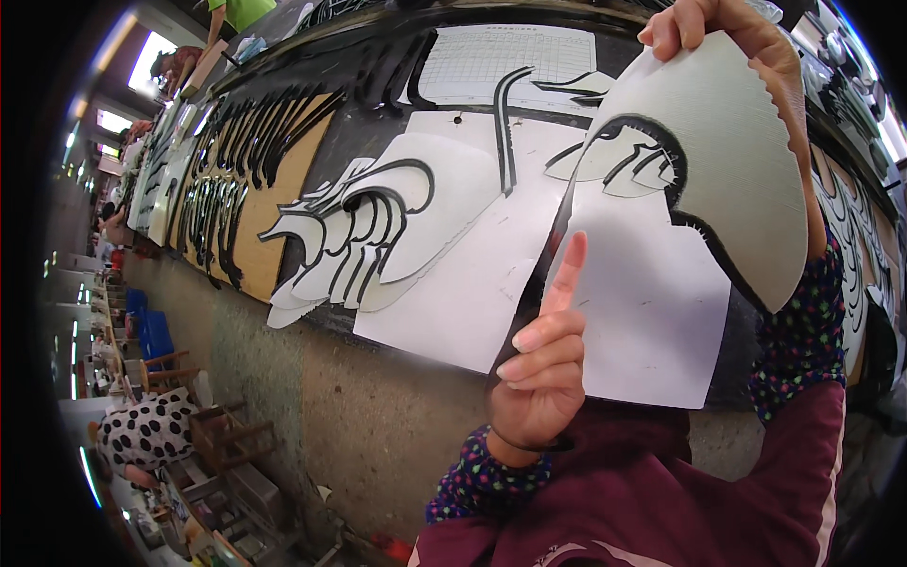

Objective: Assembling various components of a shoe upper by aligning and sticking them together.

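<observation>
At the upper right, my right hand grips the top of a large silver-grey cut panel with a scalloped right edge and a black-edged curve. My left hand is below its left edge, index finger stretched upward and the other fingers curled, with nothing visible in it. Whether the fingertip touches the panel I cannot tell. Under the panel lie white sheets and a few small black-edged pieces. Left of my hands, a pile of curved light pieces with black edges rests on a white sheet.
Behind is a gridded paper sheet, with a narrow black-edged strip nearer. Brown boards at the left carry rows of dark curved strips. More cut pieces lie at right. A wooden stool and a person in spotted clothing are at lower left.
</observation>
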`<action>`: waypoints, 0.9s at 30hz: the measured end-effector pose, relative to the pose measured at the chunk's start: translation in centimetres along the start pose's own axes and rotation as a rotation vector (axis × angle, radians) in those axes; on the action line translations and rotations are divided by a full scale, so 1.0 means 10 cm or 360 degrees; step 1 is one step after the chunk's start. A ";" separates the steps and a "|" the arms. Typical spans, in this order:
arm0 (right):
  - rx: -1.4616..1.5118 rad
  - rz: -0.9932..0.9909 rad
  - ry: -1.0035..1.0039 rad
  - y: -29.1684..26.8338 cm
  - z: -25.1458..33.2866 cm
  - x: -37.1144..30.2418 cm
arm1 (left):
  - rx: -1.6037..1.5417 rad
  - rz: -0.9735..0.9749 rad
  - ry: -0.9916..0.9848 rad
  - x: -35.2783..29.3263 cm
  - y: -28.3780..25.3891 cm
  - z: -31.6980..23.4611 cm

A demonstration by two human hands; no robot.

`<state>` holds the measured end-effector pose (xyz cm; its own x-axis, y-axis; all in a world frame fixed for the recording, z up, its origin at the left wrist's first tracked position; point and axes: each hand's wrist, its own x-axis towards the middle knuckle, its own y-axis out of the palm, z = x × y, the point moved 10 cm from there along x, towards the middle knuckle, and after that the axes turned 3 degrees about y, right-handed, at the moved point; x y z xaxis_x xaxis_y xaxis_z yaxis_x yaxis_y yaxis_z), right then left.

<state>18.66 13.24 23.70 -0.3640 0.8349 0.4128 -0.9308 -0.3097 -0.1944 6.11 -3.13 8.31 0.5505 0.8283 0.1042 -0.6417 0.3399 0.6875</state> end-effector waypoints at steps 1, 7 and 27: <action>-0.0017 -0.0003 0.0009 -0.02 0.00 -0.05 | 0.0001 0.0001 0.0005 -0.01 0.01 0.00; -0.0130 -0.0029 0.0062 0.08 0.02 0.01 | -0.0086 0.0023 0.0028 -0.03 0.05 -0.02; -0.0639 0.0052 0.0578 -0.56 -0.38 -0.30 | 0.1854 -0.0346 0.0317 -0.43 0.33 -0.62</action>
<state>25.06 14.16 20.14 -0.2912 0.9532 0.0808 -0.8069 -0.1994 -0.5561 -1.65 -2.79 5.71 0.4292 0.8928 -0.1369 0.3793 -0.0406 0.9244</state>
